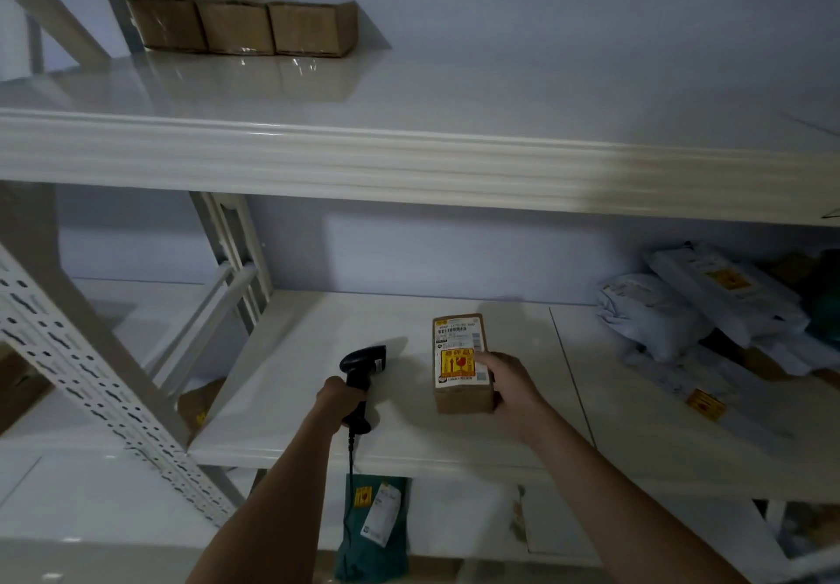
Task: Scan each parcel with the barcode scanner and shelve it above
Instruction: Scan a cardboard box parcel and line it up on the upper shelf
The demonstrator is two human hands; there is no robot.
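A small brown cardboard parcel (459,347) with a white barcode label and a yellow-red fragile sticker lies on the middle shelf (295,356). My right hand (509,383) holds its right side, fingers over the near right corner. To its left, my left hand (343,399) grips the handle of a black barcode scanner (363,363), whose head points away toward the back of the shelf. A cable hangs from the scanner's handle. Three brown boxes (241,26) stand in a row at the back left of the upper shelf (454,97).
A pile of grey and white mailer bags (700,310) fills the right end of the middle shelf. A green bag parcel (372,524) stands below on the lower level. Perforated white uprights (82,365) rise at the left. The upper shelf's front beam (409,165) overhangs the hands.
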